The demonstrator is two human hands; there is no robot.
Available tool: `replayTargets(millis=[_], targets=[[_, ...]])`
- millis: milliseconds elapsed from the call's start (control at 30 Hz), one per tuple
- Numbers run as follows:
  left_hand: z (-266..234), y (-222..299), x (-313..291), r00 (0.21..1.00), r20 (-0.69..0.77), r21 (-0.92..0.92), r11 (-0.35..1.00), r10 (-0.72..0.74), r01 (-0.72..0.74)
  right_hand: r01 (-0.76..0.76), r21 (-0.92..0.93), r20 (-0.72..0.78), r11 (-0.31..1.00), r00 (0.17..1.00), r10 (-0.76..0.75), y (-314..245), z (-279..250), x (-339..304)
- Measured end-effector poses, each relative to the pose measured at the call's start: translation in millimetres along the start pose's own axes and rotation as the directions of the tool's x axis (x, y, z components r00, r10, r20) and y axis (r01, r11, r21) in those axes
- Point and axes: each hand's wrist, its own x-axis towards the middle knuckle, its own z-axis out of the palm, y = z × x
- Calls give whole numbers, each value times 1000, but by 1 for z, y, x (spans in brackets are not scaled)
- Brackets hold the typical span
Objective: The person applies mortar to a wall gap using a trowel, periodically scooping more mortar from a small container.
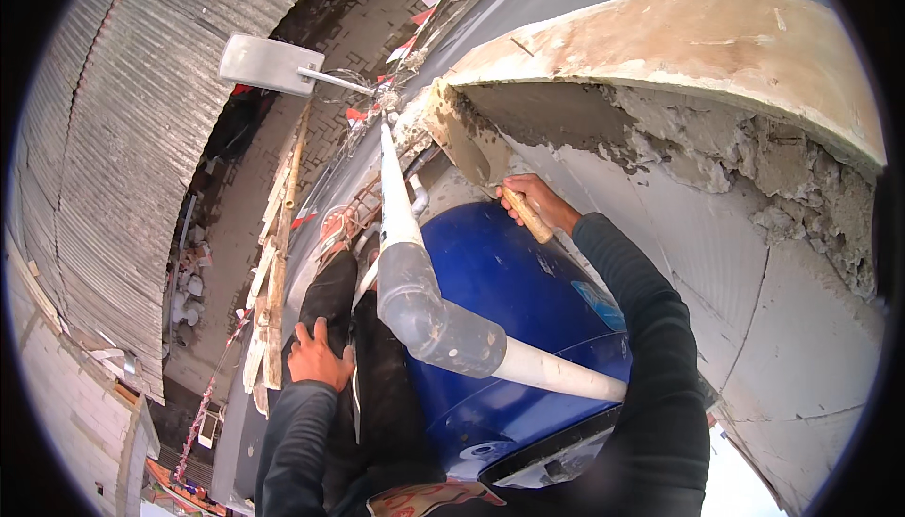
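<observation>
My right hand (539, 202) is closed round the wooden handle of a trowel (471, 151). Its mortar-smeared blade points up and away, at the left end of a rough ledge under a curved wall panel (679, 32). Dark, wet-looking mortar (547, 114) covers the underside there; whether the blade touches it I cannot tell. My left hand (319, 359) lies on my dark-trousered leg with its fingers spread. Beside it, a thin pale strip (355, 394) runs down along the leg; what it is does not show.
A large blue tank (509, 277) stands below my right arm. In front of it crosses a white pipe (556, 371) with a grey elbow (434, 314). Wooden poles (273, 300), a paved lane (363, 22) and a corrugated roof (141, 140) lie lower down on the left.
</observation>
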Motion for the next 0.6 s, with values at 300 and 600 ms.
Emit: replayTargets(millis=[300,600], targets=[[-3,4,-3,1000,-30,-4,1000,10,-10,67,184,-79,981,995,-54,16,-22,97],[-4,6,-2,999,-43,24,1000,12,-11,192,-206,-330,960,910,-252,22,-12,87]])
